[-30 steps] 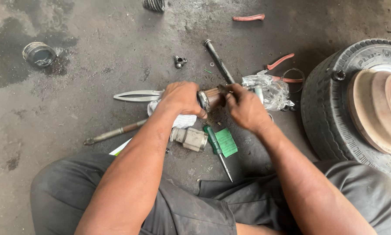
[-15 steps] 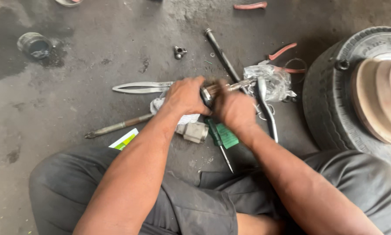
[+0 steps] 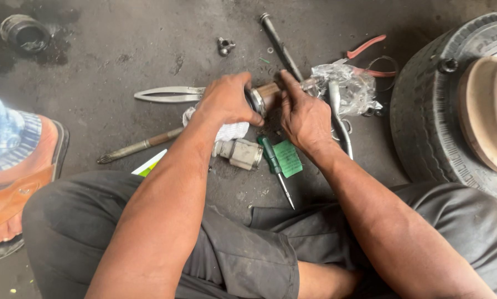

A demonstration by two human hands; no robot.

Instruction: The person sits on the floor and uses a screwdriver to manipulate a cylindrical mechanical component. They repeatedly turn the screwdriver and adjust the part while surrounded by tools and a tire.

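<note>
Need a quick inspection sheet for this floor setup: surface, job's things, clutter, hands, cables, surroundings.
Surface: stained dark concrete floor.
Job's things: short brown cylindrical metal part with a steel ring, held between both hands.
Clutter: silver long-handled pliers, green-handled screwdriver, green paper tag, grey metal fitting, thin metal rod, dark metal shaft, crumpled clear plastic bag, red-handled pliers, white rag.
Hands: left hand grips the ring end; right hand presses the other end.
Cables: nothing seen.
Surroundings: black tyre with a brake drum, dark round can, another person's sandalled foot.
</note>
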